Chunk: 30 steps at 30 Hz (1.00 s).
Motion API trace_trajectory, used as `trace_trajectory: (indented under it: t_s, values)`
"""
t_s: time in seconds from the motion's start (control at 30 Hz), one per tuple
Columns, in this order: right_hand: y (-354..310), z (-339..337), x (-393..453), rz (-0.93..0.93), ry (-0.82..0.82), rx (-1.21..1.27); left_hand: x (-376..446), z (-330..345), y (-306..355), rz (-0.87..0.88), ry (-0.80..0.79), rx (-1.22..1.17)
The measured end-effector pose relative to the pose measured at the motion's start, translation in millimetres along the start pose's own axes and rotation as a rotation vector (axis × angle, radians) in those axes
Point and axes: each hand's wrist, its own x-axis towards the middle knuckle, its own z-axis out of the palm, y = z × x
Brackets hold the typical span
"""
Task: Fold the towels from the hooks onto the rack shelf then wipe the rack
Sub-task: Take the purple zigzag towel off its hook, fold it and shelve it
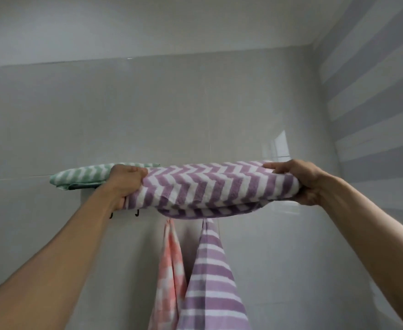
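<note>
The rack shelf (83,186) on the grey tiled wall (195,110) is mostly hidden by what lies on it; only a dark strip of its front edge shows at the left end. On that left end lies a folded green towel (81,175), soft and fluffy, with white zigzag stripes. Beside it, along the shelf's middle and right end, a folded purple towel (210,186) with the same white zigzag pattern is held level at shelf height; whether it already rests on the shelf cannot be told. It is thick and plush, folded into a long flat bundle, its lower layer sagging a little under the front edge. The left hand (124,184) grips its left end, fingers curled over the top and the thumb hidden below. The right hand (298,181) grips its right end, thumb laid along the top and fingers curled underneath. Below the front edge, two small dark hooks (137,213) hang bare toward the left. Further right a pink checked towel (169,277) and a purple striped towel (213,282) hang down side by side, touching each other.
</note>
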Motion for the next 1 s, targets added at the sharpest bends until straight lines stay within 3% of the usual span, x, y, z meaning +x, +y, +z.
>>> trace_trajectory:
  t_s: [0.23,0.6,1.0]
  values:
    - [-21,6,64,-0.014,-0.015,-0.014,69,8,14,-0.047,-0.069,-0.007]
    - [-36,2,160,-0.07,0.024,0.028,160,46,18,-0.063,-0.025,0.028]
    - [-20,-3,256,0.016,0.079,0.082,228,86,14,-0.15,-0.08,0.229]
